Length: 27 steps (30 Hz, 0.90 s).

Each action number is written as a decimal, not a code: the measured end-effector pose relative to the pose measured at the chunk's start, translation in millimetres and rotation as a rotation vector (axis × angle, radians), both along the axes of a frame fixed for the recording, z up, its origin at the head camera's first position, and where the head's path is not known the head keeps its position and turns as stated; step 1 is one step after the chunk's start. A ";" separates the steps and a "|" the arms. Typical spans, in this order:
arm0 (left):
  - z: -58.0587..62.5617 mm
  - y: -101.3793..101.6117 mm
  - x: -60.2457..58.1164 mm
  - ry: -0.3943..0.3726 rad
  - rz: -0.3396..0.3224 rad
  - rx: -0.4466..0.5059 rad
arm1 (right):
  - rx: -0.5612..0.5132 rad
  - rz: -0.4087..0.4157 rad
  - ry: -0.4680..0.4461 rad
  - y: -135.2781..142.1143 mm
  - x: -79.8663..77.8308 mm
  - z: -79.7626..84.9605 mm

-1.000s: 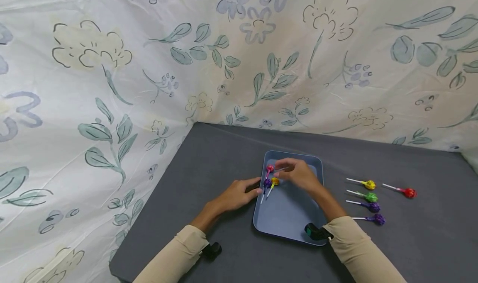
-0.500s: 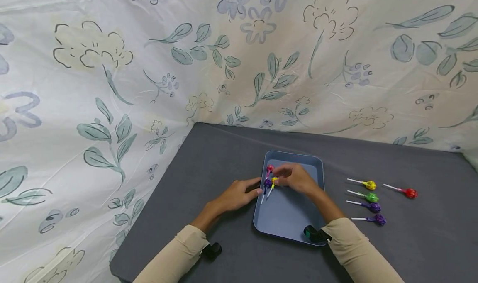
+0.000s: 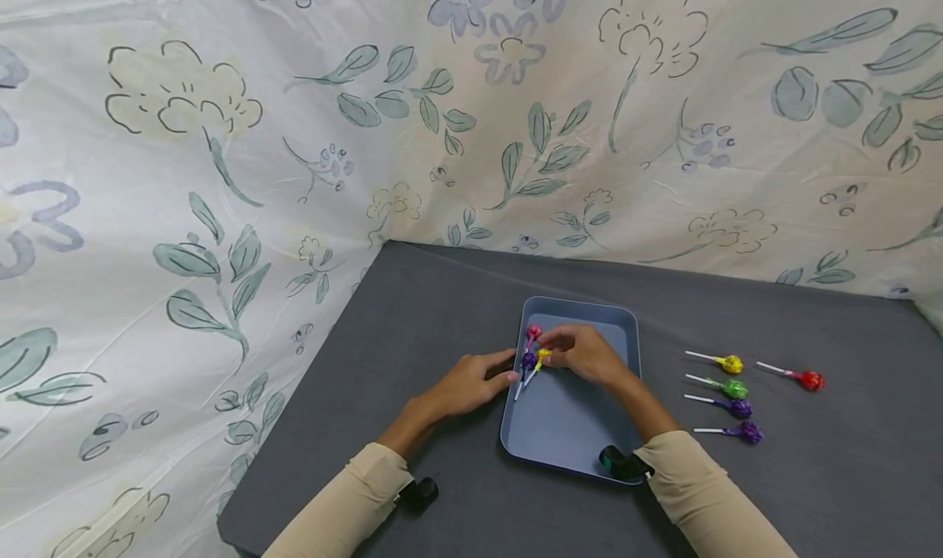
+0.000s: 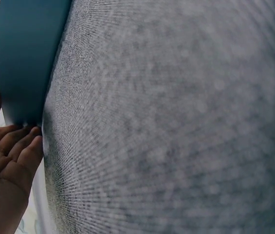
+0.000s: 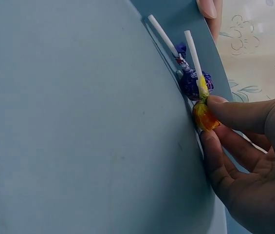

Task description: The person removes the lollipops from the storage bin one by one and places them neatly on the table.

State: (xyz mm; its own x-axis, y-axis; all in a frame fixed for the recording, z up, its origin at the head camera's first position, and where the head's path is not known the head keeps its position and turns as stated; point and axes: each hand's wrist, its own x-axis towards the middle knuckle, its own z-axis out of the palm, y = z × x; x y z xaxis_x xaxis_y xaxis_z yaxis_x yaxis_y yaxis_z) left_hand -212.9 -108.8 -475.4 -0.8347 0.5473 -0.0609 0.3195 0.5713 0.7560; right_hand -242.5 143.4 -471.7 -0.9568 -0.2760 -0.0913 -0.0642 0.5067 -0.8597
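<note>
Inside the blue tray [image 3: 570, 427], my right hand [image 3: 582, 351] pinches a yellow-orange lollipop [image 5: 206, 116] by its wrapped head between thumb and fingers. The lollipop's white stick overlaps a purple lollipop [image 5: 191, 83] lying along the tray's left side. A pink-red lollipop [image 3: 534, 330] lies just beyond the purple one in the head view. My left hand [image 3: 469, 384] holds the tray's left edge. In the left wrist view its fingers [image 4: 23, 146] press against the outer wall, with the thumb over at the rim.
To the right of the tray, on the dark grey table [image 3: 331, 460], lie a yellow lollipop [image 3: 731, 364], a green one [image 3: 735, 389], two purple ones [image 3: 750, 433] and a red one [image 3: 812, 380]. Floral cloth [image 3: 471, 116] hangs behind and at the left.
My right hand has come down onto the yellow-orange lollipop and taken hold of it, shifting it slightly left towards the purple one. The left hand has stayed at the tray's edge.
</note>
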 end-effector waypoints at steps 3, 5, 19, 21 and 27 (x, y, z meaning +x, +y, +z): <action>0.0 0.0 -0.1 -0.002 -0.003 -0.001 | 0.012 -0.006 0.006 0.8 1.1 1.5; -0.4 -0.1 -0.2 -0.003 -0.005 0.002 | 0.009 -0.013 0.000 1.7 2.1 3.8; -1.2 -0.5 0.1 -0.016 0.002 -0.004 | -0.070 -0.149 0.032 14.5 10.3 20.9; -1.6 -0.4 -0.1 -0.013 0.001 -0.005 | -0.078 -0.175 0.045 17.8 11.0 24.0; -1.3 -0.2 0.2 0.003 -0.004 0.004 | -0.079 -0.207 0.096 30.5 15.3 33.6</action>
